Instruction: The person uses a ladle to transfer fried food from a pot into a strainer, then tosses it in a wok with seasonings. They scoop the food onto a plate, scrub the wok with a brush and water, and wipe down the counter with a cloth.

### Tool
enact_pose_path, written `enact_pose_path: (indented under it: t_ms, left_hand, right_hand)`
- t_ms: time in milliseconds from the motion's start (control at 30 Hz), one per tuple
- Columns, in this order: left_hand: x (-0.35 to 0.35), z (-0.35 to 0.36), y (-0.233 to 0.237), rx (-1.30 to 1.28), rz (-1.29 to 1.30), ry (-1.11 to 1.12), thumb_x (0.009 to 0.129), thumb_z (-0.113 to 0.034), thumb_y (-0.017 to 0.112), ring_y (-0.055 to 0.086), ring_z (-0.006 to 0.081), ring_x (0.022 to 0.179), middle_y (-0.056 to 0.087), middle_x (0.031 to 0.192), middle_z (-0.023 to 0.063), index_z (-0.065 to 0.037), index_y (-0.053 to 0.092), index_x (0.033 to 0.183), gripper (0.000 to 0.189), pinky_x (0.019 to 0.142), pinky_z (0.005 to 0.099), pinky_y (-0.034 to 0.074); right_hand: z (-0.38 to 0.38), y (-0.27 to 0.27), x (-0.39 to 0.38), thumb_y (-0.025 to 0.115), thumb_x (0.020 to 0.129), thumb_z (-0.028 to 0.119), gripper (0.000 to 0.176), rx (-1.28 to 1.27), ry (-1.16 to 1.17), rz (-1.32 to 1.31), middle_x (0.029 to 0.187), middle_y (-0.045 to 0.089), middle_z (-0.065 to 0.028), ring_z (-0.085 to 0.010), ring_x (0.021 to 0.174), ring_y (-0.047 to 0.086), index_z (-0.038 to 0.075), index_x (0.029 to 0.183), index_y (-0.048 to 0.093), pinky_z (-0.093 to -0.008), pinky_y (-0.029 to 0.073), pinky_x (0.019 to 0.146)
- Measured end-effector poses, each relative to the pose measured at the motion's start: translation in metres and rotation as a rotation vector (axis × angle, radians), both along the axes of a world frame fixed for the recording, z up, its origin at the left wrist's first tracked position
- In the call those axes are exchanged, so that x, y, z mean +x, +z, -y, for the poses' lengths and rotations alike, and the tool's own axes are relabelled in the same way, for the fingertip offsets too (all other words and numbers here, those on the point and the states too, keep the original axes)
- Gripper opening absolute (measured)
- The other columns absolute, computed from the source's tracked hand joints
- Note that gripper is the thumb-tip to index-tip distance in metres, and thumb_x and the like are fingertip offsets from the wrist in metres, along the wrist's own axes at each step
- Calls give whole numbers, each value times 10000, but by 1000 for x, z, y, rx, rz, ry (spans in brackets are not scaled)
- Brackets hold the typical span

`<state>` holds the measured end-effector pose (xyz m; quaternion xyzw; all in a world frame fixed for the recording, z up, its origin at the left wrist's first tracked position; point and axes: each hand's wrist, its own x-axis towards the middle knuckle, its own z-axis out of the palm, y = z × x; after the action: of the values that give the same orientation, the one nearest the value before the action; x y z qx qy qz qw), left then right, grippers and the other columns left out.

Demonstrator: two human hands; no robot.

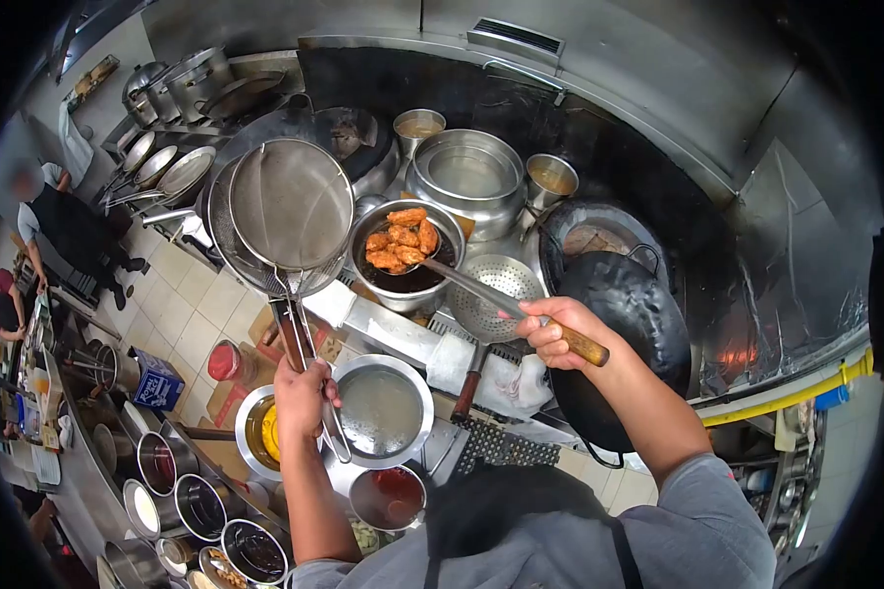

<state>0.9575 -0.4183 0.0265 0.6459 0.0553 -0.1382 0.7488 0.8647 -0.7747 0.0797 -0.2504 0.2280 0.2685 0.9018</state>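
My left hand [303,395] is closed round the handles of a round mesh strainer [293,203], which lies over a wider dark strainer or pan at the upper left. My right hand [563,334] grips the wooden end of a long-handled ladle [481,288]. The ladle's far end reaches into a metal bowl [357,239] of dark liquid, where several orange-brown fried pieces [403,241] are gathered. Just right of that bowl is a perforated metal strainer [494,297]. A steel bowl of cloudy liquid [377,410] stands near my left hand.
A large black wok [621,339] sits on the right, with flames [737,355] beyond it. A big metal pot [467,165] stands behind the bowl. Sauce containers [255,550] fill the lower left. Two people [69,231] are at the far left.
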Motion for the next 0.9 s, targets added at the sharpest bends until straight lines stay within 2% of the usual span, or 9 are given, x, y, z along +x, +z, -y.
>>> enact_pose_path:
  t_ms: [200, 333, 433, 500, 533, 600, 733, 867, 900]
  left_hand:
    - [8, 26, -22, 42, -6, -33, 830, -12, 497, 480, 125, 445, 493, 643, 47, -7, 440, 957, 140, 369, 271, 434]
    - [1, 45, -26, -39, -102, -143, 829, -25, 518, 477, 127, 445, 503, 646, 49, -4, 465, 932, 117, 380, 282, 438]
    - [-4, 59, -31, -257, -260, -351, 860, -62, 530, 471, 129, 498, 509, 716, 66, 0, 470, 987, 154, 443, 287, 428]
    - [-4, 65, -36, -333, -334, -372, 856, -54, 533, 482, 131, 501, 512, 708, 64, 2, 469, 995, 163, 435, 283, 437]
    - [-3, 67, -39, -405, -406, -392, 851, -46, 537, 492, 132, 505, 515, 699, 63, 5, 469, 1002, 173, 426, 279, 447]
    - [-3, 66, -45, -435, -431, -401, 851, -43, 526, 495, 134, 511, 519, 718, 64, 6, 459, 1033, 200, 431, 278, 446]
    - [3, 60, -43, -478, -474, -416, 848, -53, 518, 498, 139, 523, 517, 725, 65, 25, 458, 1062, 235, 451, 284, 453]
    - [6, 58, -45, -476, -486, -428, 841, -68, 514, 515, 153, 535, 528, 743, 70, 45, 461, 1097, 284, 474, 291, 479]
    - [7, 58, -45, -475, -488, -428, 841, -68, 514, 515, 153, 535, 528, 743, 70, 45, 461, 1097, 284, 474, 291, 479]
  right_hand:
    - [12, 35, -25, 489, 926, 148, 220, -99, -7, 13, 707, 457, -3, -44, 411, 375, 20, 1102, 464, -194, 311, 304]
    - [10, 57, -33, 499, 923, 162, 199, -216, -16, 59, 694, 453, 0, -44, 398, 372, 46, 1083, 478, -199, 316, 303]
    - [0, 61, -32, 488, 924, 171, 289, -401, -6, 85, 705, 480, 3, -44, 404, 423, 36, 1178, 495, -211, 347, 286]
    - [-15, 61, -30, 519, 903, 113, 338, -890, 44, 132, 667, 488, 4, -52, 400, 415, 40, 1232, 496, -218, 339, 312]
    - [-22, 54, -29, 519, 903, 113, 338, -891, 47, 128, 667, 488, 4, -52, 400, 415, 40, 1232, 496, -218, 339, 312]
    - [-32, 36, -27, 556, 868, 57, 371, -1355, 31, 245, 608, 479, 13, -74, 415, 420, 34, 1237, 522, -245, 344, 368]
    - [-32, 30, -24, 557, 863, 55, 425, -1385, -1, 230, 603, 473, 31, -62, 420, 423, 28, 1282, 494, -253, 338, 379]
    - [-32, 16, -25, 584, 840, 76, 457, -1513, 73, 326, 680, 552, -31, -108, 562, 522, -4, 1281, 495, -286, 451, 527]
    - [-33, 17, -23, 597, 823, 97, 473, -1562, 129, 278, 806, 639, -133, -222, 718, 634, -16, 1271, 497, -327, 502, 700]
